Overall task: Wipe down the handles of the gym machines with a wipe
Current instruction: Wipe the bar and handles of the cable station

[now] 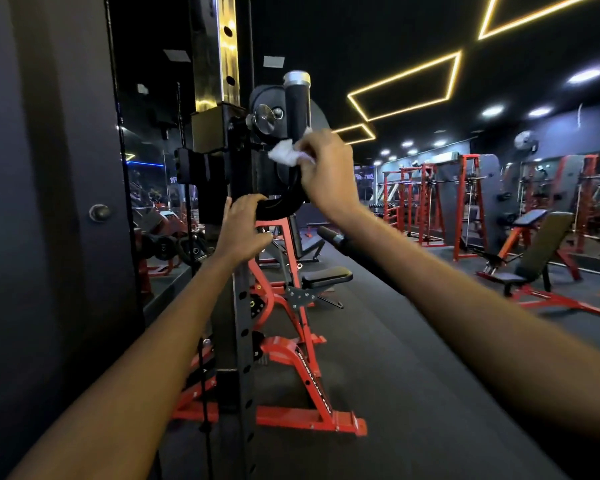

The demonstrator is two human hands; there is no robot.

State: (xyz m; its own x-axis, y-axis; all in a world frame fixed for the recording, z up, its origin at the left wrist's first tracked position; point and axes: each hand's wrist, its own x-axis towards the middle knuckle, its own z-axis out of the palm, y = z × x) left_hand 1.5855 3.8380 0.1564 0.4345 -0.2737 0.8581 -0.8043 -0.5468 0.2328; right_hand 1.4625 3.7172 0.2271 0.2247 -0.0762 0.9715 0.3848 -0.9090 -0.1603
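A black handle (297,110) with a silver cap stands upright on a curved black bar (280,204), fixed to a black perforated post (238,306). My right hand (326,171) pinches a crumpled white wipe (284,153) and presses it against the base of the handle. Lower down, my left hand (245,228) grips the curved bar's lower end. A second black grip (336,239) pokes out to the right, partly hidden behind my right forearm.
A red-framed bench machine (291,358) stands just behind the post. A dark wall and mirror (153,188) close off the left. Dark rubber floor (413,358) runs ahead. More red racks (426,199) and an incline bench (541,251) stand at the right.
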